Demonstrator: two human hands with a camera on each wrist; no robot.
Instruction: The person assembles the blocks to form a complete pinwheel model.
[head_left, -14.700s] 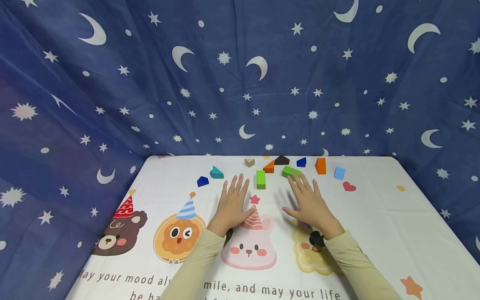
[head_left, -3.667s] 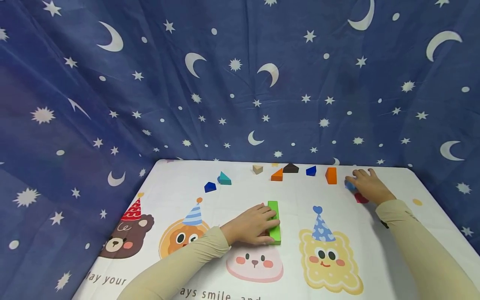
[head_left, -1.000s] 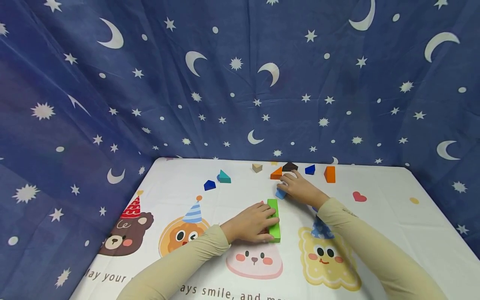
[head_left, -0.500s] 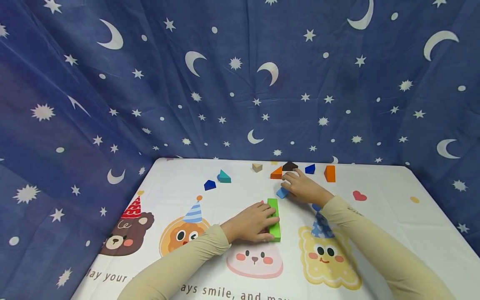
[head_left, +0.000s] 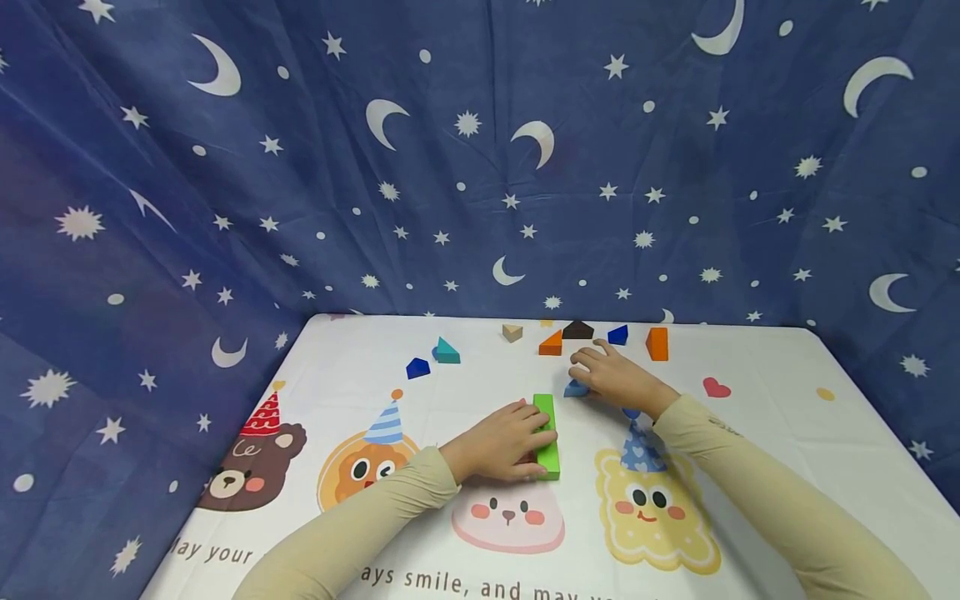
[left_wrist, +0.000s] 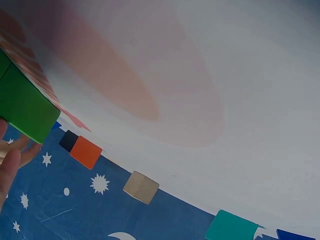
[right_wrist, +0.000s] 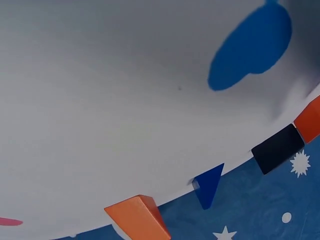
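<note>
Two green blocks (head_left: 548, 463) lie end to end in a line on the white cloth; the left wrist view shows a seam between them. My left hand (head_left: 502, 442) grips them from the left, its fingers bent over the top and its thumb at the near part. Just beyond and to the right, my right hand (head_left: 618, 379) pinches a light blue block (head_left: 576, 389) close above or on the cloth; its fingers hide part of it. The blue block stands apart from the green ones. In the right wrist view neither the right hand nor its block shows.
Along the far edge stand a wooden wedge (head_left: 512, 333), an orange triangle (head_left: 551, 343), a black roof-shaped block (head_left: 577, 331), a dark blue wedge (head_left: 618, 335) and an orange block (head_left: 657, 343). A teal triangle (head_left: 447, 352) and another dark blue block (head_left: 417, 367) lie far left.
Since the earliest frames, both green blocks came nearer into one line, and the light blue block came in from the right. Lately my right hand has shifted slightly right, turning it. The left hand stays put.
</note>
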